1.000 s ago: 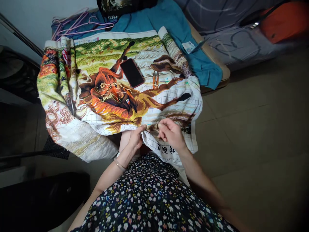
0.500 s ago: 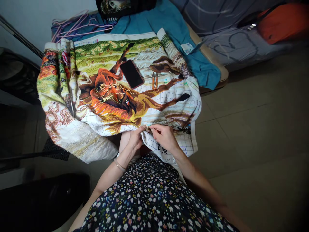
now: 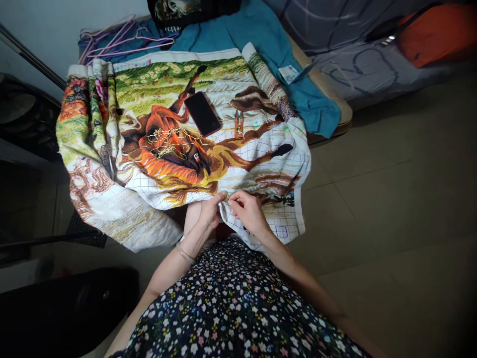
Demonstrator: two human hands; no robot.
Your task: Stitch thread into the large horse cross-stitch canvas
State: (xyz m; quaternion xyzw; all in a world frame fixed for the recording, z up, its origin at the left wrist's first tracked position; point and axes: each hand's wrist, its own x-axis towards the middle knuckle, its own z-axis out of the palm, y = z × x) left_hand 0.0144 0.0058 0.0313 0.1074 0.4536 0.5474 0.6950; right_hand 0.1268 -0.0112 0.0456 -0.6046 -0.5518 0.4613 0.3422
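Note:
A large cross-stitch cloth (image 3: pixel 238 164), stitched with a horse and a green meadow, spreads before me, its near edge hanging over my lap. My left hand (image 3: pixel 210 211) grips that near edge, thumb on top and fingers underneath. Close beside its thumb, my right hand (image 3: pixel 249 213) is pinched at the cloth; what lies between its fingertips is too small to make out. On the cloth rest loose yellow threads (image 3: pixel 167 141), a dark phone (image 3: pixel 203 114) with a reddish rim, and orange-handled thread snips (image 3: pixel 239 125).
Pink hangers (image 3: pixel 130 47) and a black bag (image 3: pixel 194 15) lie at the back on a teal cloth (image 3: pixel 238 30). Rolled cloth (image 3: pixel 80 109) bunches up at the left. Tiled floor (image 3: pixel 372 199) is on the right, with an orange object (image 3: pixel 439 37) beyond.
My right hand has shifted slightly left and up, staying close to my left thumb. My left hand keeps its hold on the cloth.

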